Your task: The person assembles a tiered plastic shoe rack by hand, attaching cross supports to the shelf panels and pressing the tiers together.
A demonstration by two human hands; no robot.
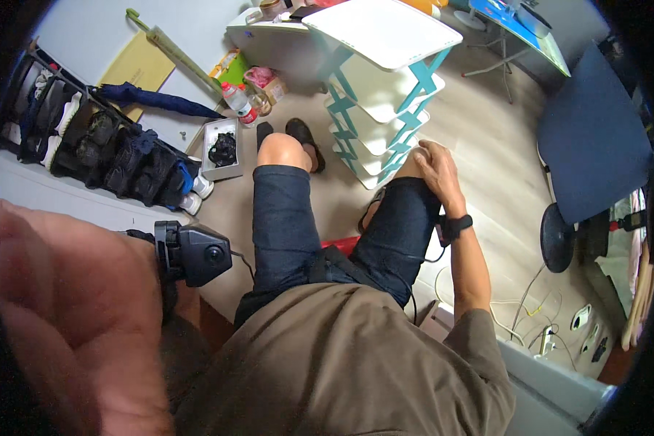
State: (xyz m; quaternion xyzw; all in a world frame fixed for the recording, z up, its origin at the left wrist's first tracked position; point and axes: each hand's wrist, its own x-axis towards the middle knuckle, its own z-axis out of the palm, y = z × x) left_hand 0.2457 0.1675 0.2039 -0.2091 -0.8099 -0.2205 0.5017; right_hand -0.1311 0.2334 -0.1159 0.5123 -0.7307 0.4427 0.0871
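My left hand [73, 312] is raised very close at the left, its palm large and blurred. Its fingers do not show clearly, so I cannot tell what they do. A black strap on that wrist carries a small black camera [205, 253]. My right hand [437, 173] rests on my right knee with its fingers spread loosely, holding nothing. Around the right wrist is a black wristband [455, 228] with a cable. Just beyond that knee stands a white shelf rack [381, 33] with several tiers and teal crossed supports.
On the left a black shoe rack [123, 152] holds several shoes. Beside it are a dark blue umbrella [152, 98], a white box [222, 171] with a black bag inside, and a plastic bottle [238, 105]. A dark blue chair [596, 138] stands right, near cables and a power strip [547, 340].
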